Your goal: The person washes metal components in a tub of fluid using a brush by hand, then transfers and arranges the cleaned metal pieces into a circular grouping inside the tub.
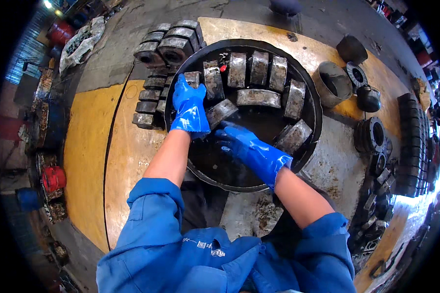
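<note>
A wide, round black tub (320, 129) holds several worn, arched metal blocks and dark liquid. At its left side my left hand (188, 107), in a blue rubber glove, has fingers and thumb on either side of a short metal block (193, 78). My right hand (247, 146), gloved the same way, reaches over the liquid with its fingers stretched leftward; they are dark and slightly blurred. Just beyond its fingertips a tilted metal block (222, 112) leans inward. A long arched block (258, 98) lies crosswise in the middle. Another block (293, 136) rests against the right wall.
Stacked arched blocks (178, 46) stand on the floor beyond the tub's left side, with smaller ones (149, 107) below. To the right are a metal cylinder (333, 85), a dark kettle-like pot (368, 99) and flanged rings (376, 134). A long row of dark parts (410, 141) stands farther right.
</note>
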Motion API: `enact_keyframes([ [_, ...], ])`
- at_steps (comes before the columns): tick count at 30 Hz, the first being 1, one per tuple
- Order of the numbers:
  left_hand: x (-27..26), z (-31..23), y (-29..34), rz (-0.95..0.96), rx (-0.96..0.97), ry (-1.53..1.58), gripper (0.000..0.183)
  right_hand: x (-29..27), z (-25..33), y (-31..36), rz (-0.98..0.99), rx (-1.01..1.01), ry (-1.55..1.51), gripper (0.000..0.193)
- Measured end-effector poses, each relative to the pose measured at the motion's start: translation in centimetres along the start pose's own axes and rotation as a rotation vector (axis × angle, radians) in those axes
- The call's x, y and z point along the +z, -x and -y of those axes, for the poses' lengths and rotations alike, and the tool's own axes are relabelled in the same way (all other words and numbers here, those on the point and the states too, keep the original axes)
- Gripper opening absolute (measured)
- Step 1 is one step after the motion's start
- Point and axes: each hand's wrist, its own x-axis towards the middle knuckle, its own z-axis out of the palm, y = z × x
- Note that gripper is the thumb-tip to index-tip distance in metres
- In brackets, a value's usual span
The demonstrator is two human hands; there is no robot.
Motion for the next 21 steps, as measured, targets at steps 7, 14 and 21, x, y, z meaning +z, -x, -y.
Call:
enact_keyframes([
  [7,-2.7,-0.7,1.4,0.101,0.169,0.354,0.092,-4.8,-1.6,-1.2,0.014,-0.447,0.570,0.057],
  [14,-5.3,2.7,2.0,0.106,0.215,0.544,0.047,1.7,3.2,3.8,-0.030,-0.128,0.250,0.061],
  [21,-5.1,-2.1,7.0,0.514,0.460,0.366,0.046,4.1,3.2,3.9,-0.090,-0.415,0.805,0.038],
])
